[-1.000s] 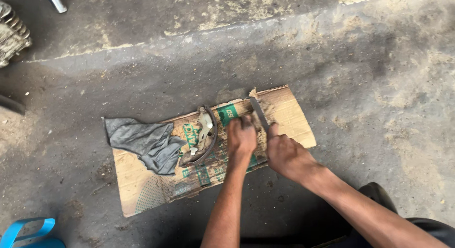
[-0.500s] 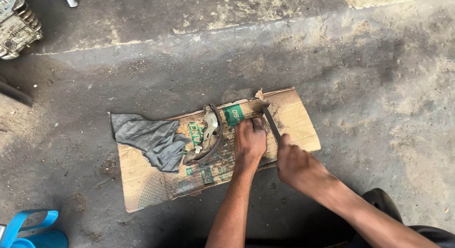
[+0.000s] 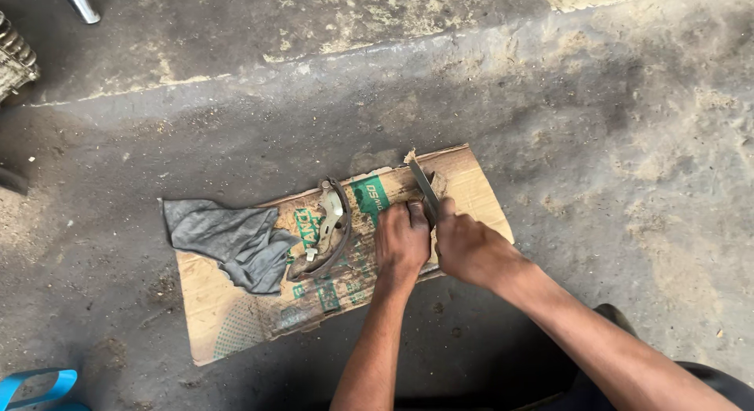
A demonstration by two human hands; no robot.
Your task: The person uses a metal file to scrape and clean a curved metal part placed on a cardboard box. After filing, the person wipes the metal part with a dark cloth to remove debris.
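Far left, top edge of the head view: a finned metal part [image 3: 14, 59] and a chrome tube end [image 3: 80, 3], both cut off by the frame. Bottom left corner: a blue plastic edge [image 3: 38, 383]. All three lie on the stained concrete floor [image 3: 613, 144].

Centre: a flattened cardboard sheet [image 3: 236, 317] lies on the floor, greasy, with green print. On its left end, a crumpled grey rag [image 3: 232, 238], partly hanging over the cardboard's edge. Just right of the rag, touching it, a curved brake shoe [image 3: 328, 232] lies on the cardboard, its arc bulging to the right.

Right of the shoe: left hand [image 3: 401, 242], fingers curled and pressed down on the cardboard; what lies beneath it is hidden. Touching it on the right, the right hand [image 3: 469, 250] is closed around the lower end of a flat metal file [image 3: 424, 188]. The file slants up and to the left from between the two hands, its tip near the cardboard's torn top edge.

Bottom right: dark trousers [image 3: 691, 387] of the person.
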